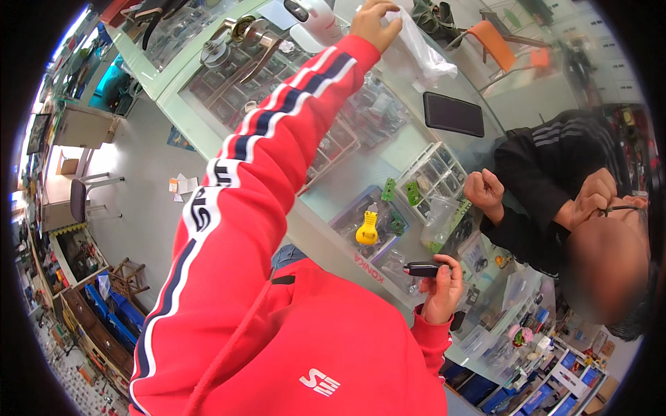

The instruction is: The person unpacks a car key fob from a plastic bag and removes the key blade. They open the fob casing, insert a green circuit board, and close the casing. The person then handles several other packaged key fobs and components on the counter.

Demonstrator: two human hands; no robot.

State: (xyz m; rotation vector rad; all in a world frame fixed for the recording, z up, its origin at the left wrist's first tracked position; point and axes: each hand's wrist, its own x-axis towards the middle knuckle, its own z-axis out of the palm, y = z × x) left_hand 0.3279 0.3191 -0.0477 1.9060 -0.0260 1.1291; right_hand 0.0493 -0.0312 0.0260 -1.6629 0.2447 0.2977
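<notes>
Black key fob [422,269] sits in the right hand [442,291], low over the glass tabletop [361,173]. The fingers [454,267] curl shut around one end, and the rest sticks out to the left. Its long side lies almost flat, pointing left across the picture. The left hand [372,24] is stretched far out to a clear plastic bag [420,48] at the far end of the tabletop. Its fingers are bent onto the bag's edge, pinching or just touching; I cannot tell which. This looks like the grabbing step: one hand keeps the fob while the other gets the bag. Next, I think, the bag needs a firm grip. A yellow tool [367,227] lies under the glass nearby.
</notes>
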